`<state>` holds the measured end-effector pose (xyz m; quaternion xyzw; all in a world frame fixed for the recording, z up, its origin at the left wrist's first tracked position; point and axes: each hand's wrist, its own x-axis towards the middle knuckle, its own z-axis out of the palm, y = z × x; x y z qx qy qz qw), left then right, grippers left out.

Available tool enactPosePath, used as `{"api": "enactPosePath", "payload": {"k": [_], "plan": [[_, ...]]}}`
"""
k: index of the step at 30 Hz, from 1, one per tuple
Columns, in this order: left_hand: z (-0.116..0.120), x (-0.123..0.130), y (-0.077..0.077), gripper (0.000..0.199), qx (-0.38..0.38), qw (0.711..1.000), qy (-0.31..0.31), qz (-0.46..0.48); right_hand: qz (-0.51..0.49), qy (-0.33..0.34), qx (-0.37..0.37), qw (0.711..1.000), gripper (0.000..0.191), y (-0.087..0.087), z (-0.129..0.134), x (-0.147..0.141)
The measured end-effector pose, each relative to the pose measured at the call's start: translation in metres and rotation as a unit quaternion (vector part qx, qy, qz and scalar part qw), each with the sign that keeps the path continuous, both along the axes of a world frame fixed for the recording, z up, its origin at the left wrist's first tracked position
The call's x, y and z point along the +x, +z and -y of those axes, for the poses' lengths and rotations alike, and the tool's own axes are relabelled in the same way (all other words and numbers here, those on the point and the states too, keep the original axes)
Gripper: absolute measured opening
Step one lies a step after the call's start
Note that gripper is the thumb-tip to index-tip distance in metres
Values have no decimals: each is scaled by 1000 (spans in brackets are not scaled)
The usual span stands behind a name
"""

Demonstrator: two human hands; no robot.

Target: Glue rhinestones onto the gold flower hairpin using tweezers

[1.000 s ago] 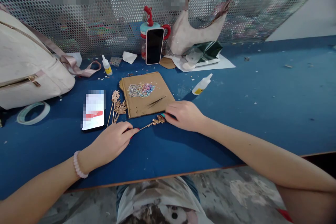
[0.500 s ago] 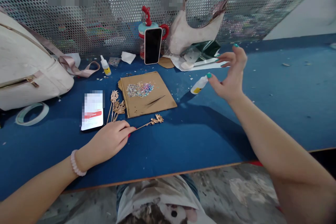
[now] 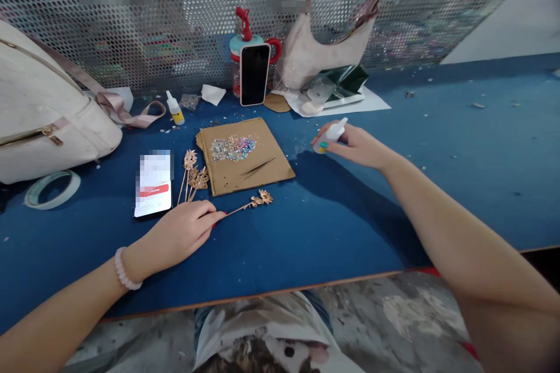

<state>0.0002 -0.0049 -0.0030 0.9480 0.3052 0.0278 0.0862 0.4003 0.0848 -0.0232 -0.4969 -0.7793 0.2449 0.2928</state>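
Observation:
My left hand (image 3: 186, 230) rests on the blue table, its fingers closed on the stem of a gold hairpin (image 3: 261, 198) whose flower end points right. To the right of the cardboard, my right hand (image 3: 354, 145) is closed around a small white glue bottle (image 3: 335, 131) with a yellow label, nozzle up and leaning right. Between the hands lies the cardboard piece (image 3: 231, 180), bearing a heap of small iridescent chips (image 3: 233, 148) and a pair of tweezers (image 3: 259, 168). More gold flower hairpins (image 3: 199, 178) lie at its left edge.
A lit phone (image 3: 154, 185) and a roll of tape (image 3: 52, 190) lie at left near a white bag (image 3: 48, 111). Along the back are a second glue bottle (image 3: 175, 109), an upright phone (image 3: 255, 76) against a cup (image 3: 245, 45), and a pale handbag (image 3: 301, 55).
My right hand has come down and left from its open pose at the nozzle, and now grips the glue bottle around its body. The left hand and hairpin stay put.

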Motion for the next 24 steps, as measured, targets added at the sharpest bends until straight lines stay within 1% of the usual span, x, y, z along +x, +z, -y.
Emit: {"api": "enactPosePath", "payload": {"k": [2, 3, 5, 8, 10, 12, 14, 19, 21, 24], "plan": [[-1, -1, 0, 34, -1, 1000, -5, -6, -31, 34, -14, 999, 35, 2, 5, -11], [-1, -2, 1, 34, -1, 1000, -7, -9, -30, 48, -14, 998, 36, 2, 7, -16], [-1, -3, 1, 33, -1, 1000, -8, -13, -12, 53, 8, 999, 39, 4, 12, -26], [-1, -3, 1, 34, 1, 1000, -9, -14, 28, 68, 22, 997, 43, 7, 20, -41], [-1, -3, 1, 36, 2, 1000, -9, -20, 33, 95, 19, 995, 48, 9, 24, -48], [-1, -3, 2, 38, 3, 1000, -13, -27, 17, 114, -2, 993, 50, 10, 28, -54], [-2, -3, 4, 38, -1, 999, -20, -32, 1, 134, -12, 991, 48, 10, 29, -58], [-4, -3, 6, 38, -14, 999, -35, -38, -27, 200, 7, 979, 43, 4, 28, -67], [-5, -4, 7, 38, -6, 998, -44, -42, -42, 208, -3, 977, 40, 1, 28, -71], [-5, -5, 7, 37, 12, 997, -56, -49, -46, 192, -33, 980, 34, -3, 30, -75]]}}
